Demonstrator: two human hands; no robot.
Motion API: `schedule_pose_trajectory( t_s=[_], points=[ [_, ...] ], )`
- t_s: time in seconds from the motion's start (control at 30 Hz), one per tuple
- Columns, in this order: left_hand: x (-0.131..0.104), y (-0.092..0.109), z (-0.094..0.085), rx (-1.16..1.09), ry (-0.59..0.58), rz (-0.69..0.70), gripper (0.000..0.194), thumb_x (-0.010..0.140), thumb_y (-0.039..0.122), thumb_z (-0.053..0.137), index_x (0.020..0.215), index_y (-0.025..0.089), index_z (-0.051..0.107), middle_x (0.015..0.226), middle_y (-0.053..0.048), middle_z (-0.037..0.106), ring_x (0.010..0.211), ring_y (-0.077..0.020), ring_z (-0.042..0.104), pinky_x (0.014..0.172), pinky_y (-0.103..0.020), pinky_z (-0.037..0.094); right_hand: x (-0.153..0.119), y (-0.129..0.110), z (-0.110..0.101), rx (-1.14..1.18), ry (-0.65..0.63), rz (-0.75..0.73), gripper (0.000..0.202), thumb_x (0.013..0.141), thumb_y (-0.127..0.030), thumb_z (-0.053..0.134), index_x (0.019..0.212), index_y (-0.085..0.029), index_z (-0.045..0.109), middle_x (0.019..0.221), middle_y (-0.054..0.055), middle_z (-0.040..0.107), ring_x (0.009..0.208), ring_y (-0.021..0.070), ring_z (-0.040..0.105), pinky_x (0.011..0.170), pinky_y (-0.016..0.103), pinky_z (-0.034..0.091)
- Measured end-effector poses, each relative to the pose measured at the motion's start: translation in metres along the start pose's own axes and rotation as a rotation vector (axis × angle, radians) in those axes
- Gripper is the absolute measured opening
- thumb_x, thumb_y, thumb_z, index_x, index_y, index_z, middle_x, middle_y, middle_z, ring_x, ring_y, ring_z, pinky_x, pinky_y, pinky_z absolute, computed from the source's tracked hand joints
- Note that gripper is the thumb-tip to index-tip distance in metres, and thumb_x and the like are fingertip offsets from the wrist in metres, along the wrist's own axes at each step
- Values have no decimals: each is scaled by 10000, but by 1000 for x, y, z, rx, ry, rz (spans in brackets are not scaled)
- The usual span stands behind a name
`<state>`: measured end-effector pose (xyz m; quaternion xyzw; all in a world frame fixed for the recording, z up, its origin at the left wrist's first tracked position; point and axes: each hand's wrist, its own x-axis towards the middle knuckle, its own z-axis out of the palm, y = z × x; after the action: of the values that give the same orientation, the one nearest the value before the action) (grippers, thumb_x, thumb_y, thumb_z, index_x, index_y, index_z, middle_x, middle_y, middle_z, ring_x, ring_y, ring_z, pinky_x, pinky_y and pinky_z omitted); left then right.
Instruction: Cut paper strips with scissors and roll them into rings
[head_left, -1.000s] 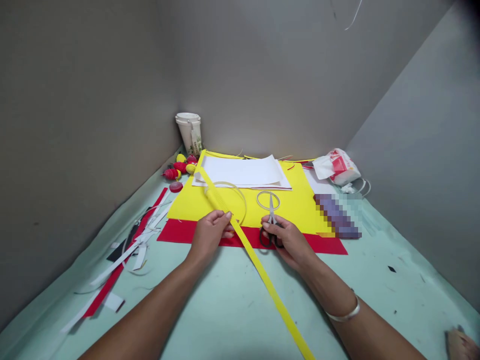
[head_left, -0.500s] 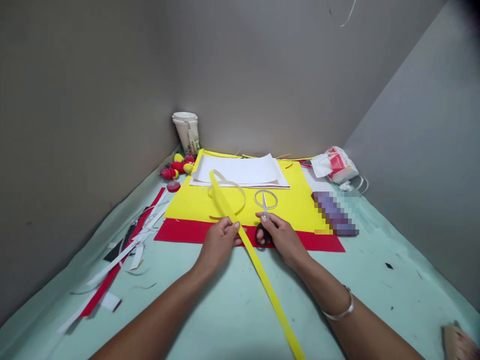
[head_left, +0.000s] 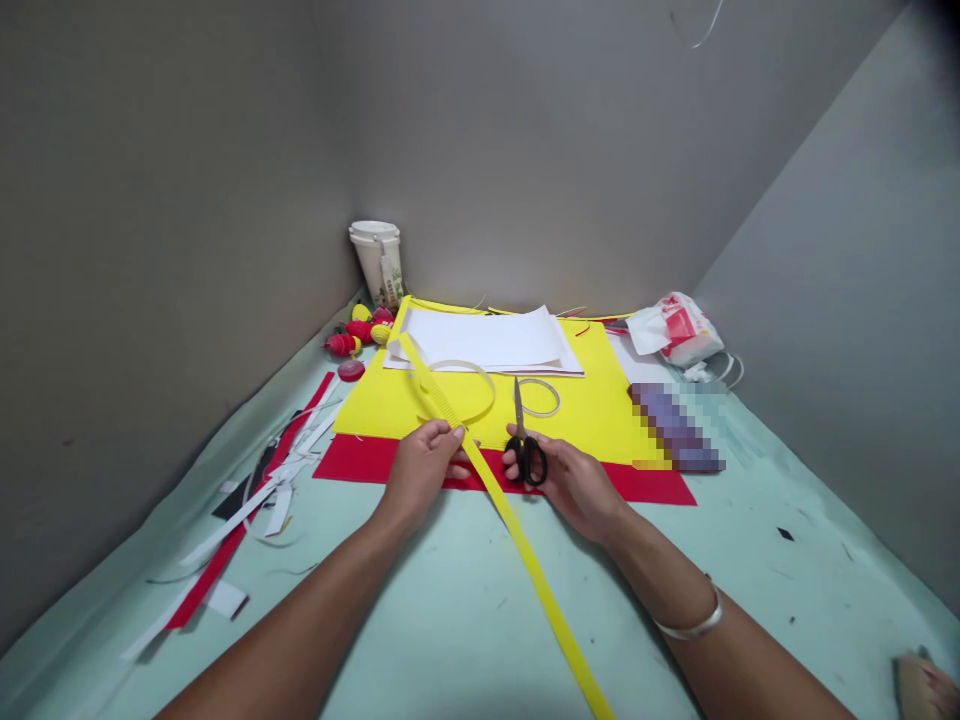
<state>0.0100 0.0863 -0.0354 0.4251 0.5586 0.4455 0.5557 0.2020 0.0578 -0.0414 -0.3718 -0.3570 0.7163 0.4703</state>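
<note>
A long yellow strip [head_left: 536, 572] is pinched between the thumb and fingers of my left hand [head_left: 427, 462]. Fine cuts fringe the part beyond my fingers [head_left: 442, 400], and its lower end runs off the bottom edge of the view. My right hand [head_left: 574, 480] holds black-handled scissors [head_left: 529, 455], blades up and looking closed. Some fingers pass by the handle loops. Beneath both hands lie a yellow sheet [head_left: 375, 400] and a red sheet [head_left: 360, 460]. A pale curled strip [head_left: 491, 395] loops behind my left hand, and a ring of tape [head_left: 556, 398] lies behind the scissors.
White paper [head_left: 480, 338] lies on the yellow sheet. At the back left stand a paper cup [head_left: 377, 265] and several red and yellow bundles [head_left: 343, 345]. Scrap strips [head_left: 225, 560] cover the left side. A tissue pack [head_left: 686, 330] sits at the back right, near a blurred-out object [head_left: 675, 430].
My right hand has loosened and turned, so more of the scissors' handles show and the blades point straighter up. My left hand has shifted slightly left with the yellow strip.
</note>
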Motion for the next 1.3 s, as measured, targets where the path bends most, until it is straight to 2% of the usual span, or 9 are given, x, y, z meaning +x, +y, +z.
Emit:
schedule_pose_trajectory(
  t_s=[0.17, 0.33, 0.5, 0.63, 0.73, 0.87, 1.07, 1.2, 1.3],
  points=[
    [0, -1, -2, -48, -33, -8, 287, 691, 355, 721, 879, 189, 579, 744, 5, 706, 589, -161, 668, 612, -256, 500, -1, -3, 0, 33, -51, 63, 406, 876, -401, 538, 1194, -155, 594, 1034, 126, 676, 911, 226, 634, 803, 342, 470],
    [0, -1, -3, -48, -42, -14, 291, 693, 337, 718, 900, 189, 577, 740, 14, 699, 566, -145, 654, 603, -248, 489, -2, -4, -1, -5, -59, 68, 434, 823, -358, 662, 1202, -158, 595, 1020, 111, 678, 908, 207, 638, 832, 338, 470],
    [1, -2, -3, -34, -47, -1, 267, 688, 370, 715, 832, 187, 585, 659, 12, 685, 538, -150, 633, 581, -252, 481, -1, -5, -1, -105, 2, 64, 489, 782, -420, 709, 1188, -162, 619, 900, 71, 678, 761, 157, 633, 649, 255, 470],
    [2, -2, -3, -36, -68, -1, 263, 696, 382, 706, 818, 185, 582, 651, 0, 690, 532, -147, 628, 574, -250, 482, 0, -6, 0, -95, -5, 82, 451, 834, -477, 622, 1160, -166, 623, 877, 83, 674, 705, 156, 641, 481, 205, 407],
    [2, -2, -3, -34, -68, -7, 247, 709, 369, 698, 817, 182, 579, 650, -5, 693, 528, -142, 627, 577, -249, 487, -1, -6, -2, -58, -27, 74, 408, 844, -405, 598, 1173, -165, 612, 905, 98, 678, 712, 168, 647, 500, 219, 433],
    [3, -3, -4, -40, -80, -8, 231, 727, 356, 689, 821, 176, 578, 658, -10, 693, 534, -135, 625, 582, -243, 491, 0, -5, -5, -141, -32, 52, 466, 771, -272, 672, 1221, -185, 588, 951, 76, 667, 764, 162, 639, 562, 226, 444],
    [5, -5, -7, -91, -117, 1, 222, 740, 348, 686, 820, 173, 575, 667, -8, 683, 563, -125, 613, 591, -233, 489, -2, -5, -5, -445, 8, 20, 449, 782, -358, 690, 1192, -200, 600, 809, 29, 644, 707, 142, 578, 578, 245, 413],
    [5, -5, -8, -165, -134, 15, 224, 729, 338, 705, 814, 172, 581, 715, -6, 670, 648, -140, 626, 599, -233, 492, -3, -5, -1, -565, -9, 5, 364, 806, -352, 653, 1134, -200, 607, 782, 16, 629, 703, 139, 564, 615, 262, 423],
    [6, -4, -8, -206, -140, 18, 212, 733, 315, 711, 789, 161, 576, 703, -5, 653, 641, -129, 607, 593, -222, 484, -2, -3, 0, -617, -34, -20, 362, 798, -350, 658, 1122, -198, 598, 745, 0, 616, 686, 135, 562, 611, 257, 422]
  ],
)
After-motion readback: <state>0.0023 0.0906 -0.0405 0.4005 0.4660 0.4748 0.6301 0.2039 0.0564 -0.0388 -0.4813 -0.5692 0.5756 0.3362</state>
